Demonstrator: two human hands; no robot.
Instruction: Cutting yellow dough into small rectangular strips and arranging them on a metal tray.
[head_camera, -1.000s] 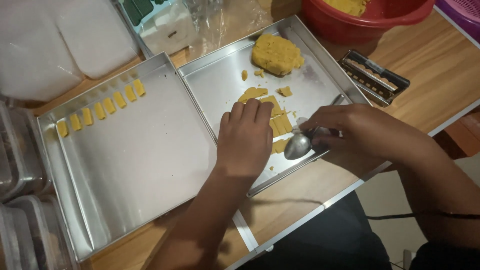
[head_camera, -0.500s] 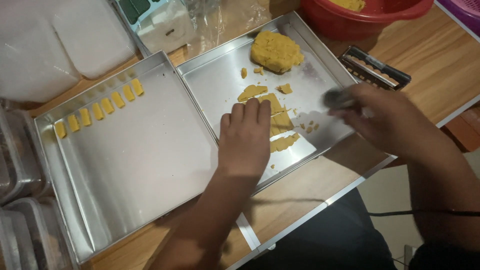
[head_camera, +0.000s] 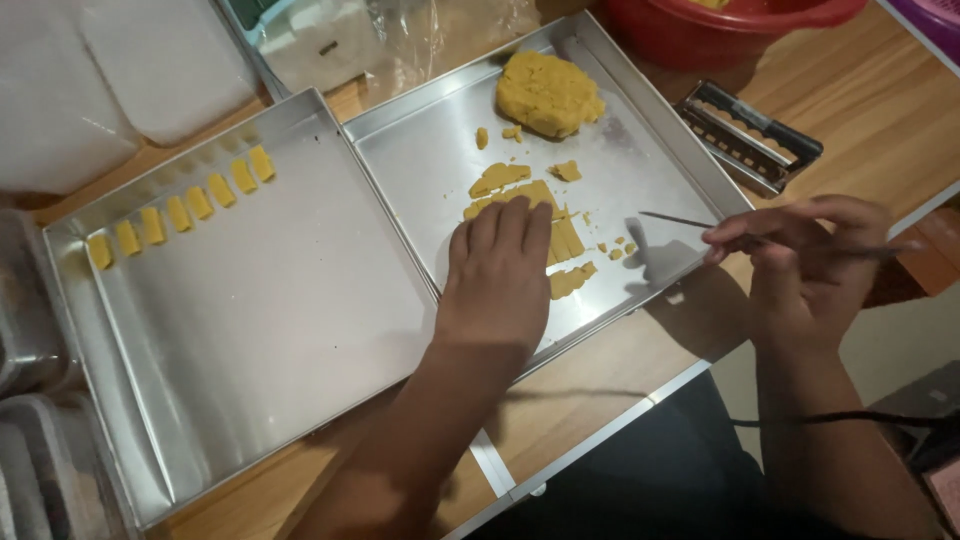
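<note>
Left hand (head_camera: 497, 275) lay flat, palm down, fingers together & extended, pressing cut dough strips (head_camera: 560, 245) in right tray (head_camera: 640, 150); gripped nothing. Right hand (head_camera: 805, 265) hovered off tray's right edge, fingers pinched on thin utensil (head_camera: 680, 220). Dough yellow, crumbly.

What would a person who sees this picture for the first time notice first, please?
Probably the two shiny metal trays side by side: the left tray holds one short row of small yellow dough pieces along its far edge. On the right tray, the left hand rests flat over cut dough strips, below a round dough lump. The right hand holds a thin metal tool.
</note>
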